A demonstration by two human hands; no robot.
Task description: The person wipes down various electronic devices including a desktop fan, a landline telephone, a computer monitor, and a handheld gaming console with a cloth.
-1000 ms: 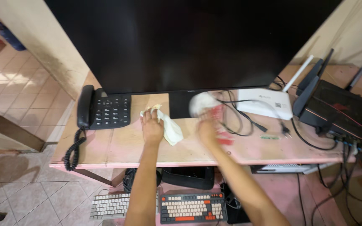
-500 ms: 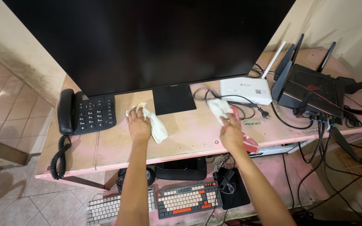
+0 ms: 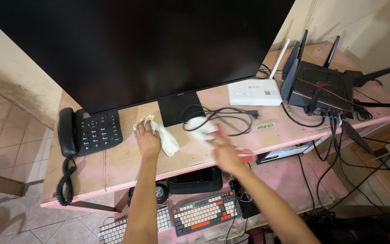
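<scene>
A pale cloth [image 3: 165, 139] is pressed flat on the wooden desk top [image 3: 123, 162] by the left hand [image 3: 147, 142], whose fingers are spread over one end of it; the rest of the cloth lies free to the right of the hand, just in front of the black stand [image 3: 177, 108] of the large dark monitor [image 3: 136, 45]. The right hand [image 3: 224, 151] is blurred, so it cannot be told how tightly it is closed; a white cloth [image 3: 199, 129] and a red object [image 3: 245, 156] are seen at it, near the loop of black cables [image 3: 222, 117]. A black desk telephone [image 3: 89, 132] is placed to the left of the left hand. A white router [image 3: 253, 92] and a black router [image 3: 323, 86] are standing at the right. Two keyboards [image 3: 199, 214] are kept on the lower shelf.
</scene>
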